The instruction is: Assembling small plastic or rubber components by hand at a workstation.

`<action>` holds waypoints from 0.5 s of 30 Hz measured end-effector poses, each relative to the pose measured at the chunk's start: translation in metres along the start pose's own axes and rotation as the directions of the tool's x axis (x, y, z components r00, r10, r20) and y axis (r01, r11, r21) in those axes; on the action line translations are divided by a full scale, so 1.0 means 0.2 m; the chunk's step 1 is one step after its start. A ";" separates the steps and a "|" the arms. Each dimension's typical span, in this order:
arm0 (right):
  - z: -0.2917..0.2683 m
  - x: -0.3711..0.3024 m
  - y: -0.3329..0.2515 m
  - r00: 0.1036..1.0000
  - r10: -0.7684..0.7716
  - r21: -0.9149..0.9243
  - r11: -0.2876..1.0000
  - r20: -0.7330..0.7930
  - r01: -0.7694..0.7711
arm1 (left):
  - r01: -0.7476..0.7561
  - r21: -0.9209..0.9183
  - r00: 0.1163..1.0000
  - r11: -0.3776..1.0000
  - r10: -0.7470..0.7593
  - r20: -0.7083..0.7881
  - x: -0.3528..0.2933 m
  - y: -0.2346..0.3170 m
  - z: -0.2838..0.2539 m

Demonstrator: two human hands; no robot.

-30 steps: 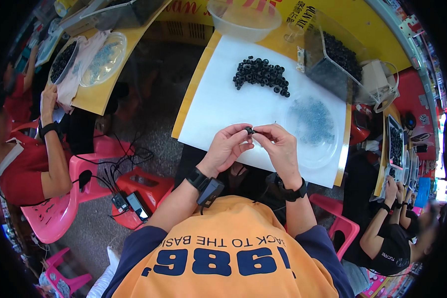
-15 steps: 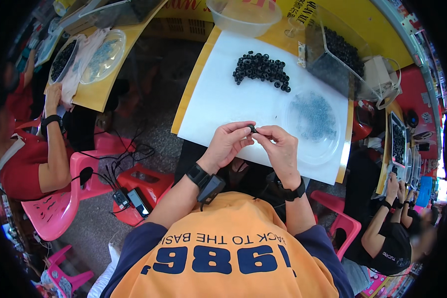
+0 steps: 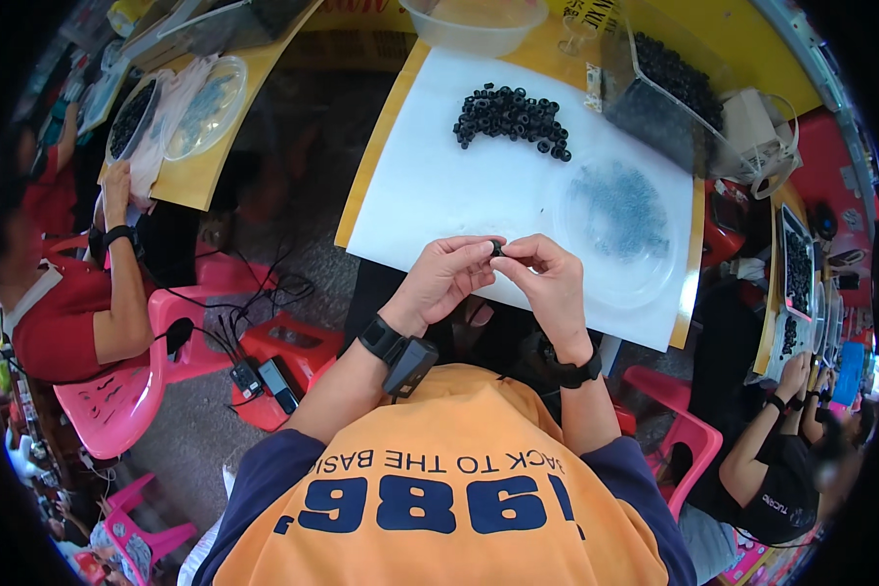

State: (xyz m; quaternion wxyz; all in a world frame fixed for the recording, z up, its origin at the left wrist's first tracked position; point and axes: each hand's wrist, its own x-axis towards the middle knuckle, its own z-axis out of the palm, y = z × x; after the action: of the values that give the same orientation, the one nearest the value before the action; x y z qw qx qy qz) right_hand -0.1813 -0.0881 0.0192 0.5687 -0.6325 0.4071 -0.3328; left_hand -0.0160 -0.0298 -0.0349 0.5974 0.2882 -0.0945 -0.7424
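Observation:
Over the near edge of a white sheet (image 3: 410, 186), my two hands meet at the fingertips. A small black round part (image 3: 498, 249) is pinched between the thumb and forefinger of my left hand (image 3: 449, 275). My right hand (image 3: 549, 285) has thumb and forefinger closed on the same part from the other side; any smaller piece there is hidden. Farther off on the sheet lies a loose pile of similar black parts (image 3: 511, 117). To the right, a shallow clear round dish (image 3: 610, 293) holds many tiny clear bluish pieces (image 3: 620, 210).
A clear bin (image 3: 654, 146) full of black parts stands at the far right, beside a white basket (image 3: 755, 137). A translucent bowl (image 3: 474, 34) sits at the back. Co-workers sit left and right; pink chairs (image 3: 117, 400) and a red stool (image 3: 283, 356) with cables stand nearby.
My fingers have shifted slightly around the black part, which stays pinched between both hands. The whole view has moved a little. The pile and dish look the same.

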 end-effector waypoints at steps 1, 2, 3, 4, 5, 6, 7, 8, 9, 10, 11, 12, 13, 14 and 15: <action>-0.01 0.00 0.02 1.000 0.017 0.045 0.999 0.014 -0.018 | 0.012 -0.002 1.000 1.000 -0.012 0.003 -0.01 0.00 0.01; -0.02 0.00 0.03 0.999 0.032 0.053 0.998 0.041 -0.034 | 0.027 0.009 1.000 1.000 -0.027 -0.001 -0.02 0.01 0.02; -0.03 0.00 0.05 0.996 0.046 0.061 0.997 0.072 -0.051 | 0.038 0.017 0.999 0.999 -0.038 -0.007 -0.03 0.02 0.03; -0.04 0.00 0.06 0.993 0.060 0.067 0.995 0.104 -0.067 | 0.049 0.025 0.999 0.998 -0.049 -0.013 -0.04 0.02 0.03; -0.05 0.00 0.06 0.989 0.050 0.063 0.996 0.138 -0.059 | 0.072 0.007 0.997 0.997 -0.072 -0.001 -0.05 0.01 0.02; -0.06 -0.01 0.06 0.984 0.041 0.060 0.997 0.174 -0.052 | 0.093 -0.013 0.996 0.996 -0.093 0.009 -0.06 0.00 0.01; -0.07 -0.01 0.06 0.977 0.031 0.057 0.997 0.212 -0.044 | 0.113 -0.033 0.993 0.993 -0.113 0.019 -0.08 -0.01 0.00; -0.07 -0.01 0.06 0.970 0.017 0.041 0.999 0.242 -0.028 | 0.112 -0.056 0.994 0.992 -0.111 0.019 -0.09 -0.02 0.00; -0.07 -0.02 0.06 0.962 0.004 0.025 1.000 0.272 -0.011 | 0.110 -0.079 0.994 0.991 -0.109 0.020 -0.11 -0.03 0.01; -0.08 -0.03 0.07 0.953 -0.009 0.010 1.000 0.303 0.006 | 0.107 -0.103 0.994 0.989 -0.106 0.021 -0.13 -0.05 0.01; -0.08 -0.04 0.09 0.950 -0.025 0.016 1.000 0.311 0.021 | 0.093 -0.100 0.996 0.991 -0.092 0.013 -0.15 -0.07 0.01; -0.08 -0.05 0.11 0.946 -0.043 0.023 0.999 0.320 0.038 | 0.077 -0.095 0.997 0.992 -0.077 0.007 -0.17 -0.08 0.02; -0.08 -0.06 0.13 0.943 -0.061 0.031 0.998 0.328 0.054 | 0.062 -0.090 0.998 0.994 -0.062 0.000 -0.19 -0.09 0.02; -0.08 -0.08 0.13 0.938 -0.066 0.045 0.998 0.340 0.054 | 0.053 -0.090 0.998 0.995 -0.055 -0.013 -0.21 -0.10 0.03; -0.09 -0.08 0.14 0.934 -0.074 0.057 0.997 0.348 0.058 | 0.045 -0.088 0.999 0.995 -0.047 -0.022 -0.22 -0.10 0.03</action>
State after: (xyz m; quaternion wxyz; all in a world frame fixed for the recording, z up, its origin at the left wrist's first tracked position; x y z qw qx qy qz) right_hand -0.2080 -0.0814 -0.0050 0.6351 -0.6816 0.2701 -0.2432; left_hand -0.0311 0.0159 -0.0255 0.5934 0.2730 -0.0481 -0.7557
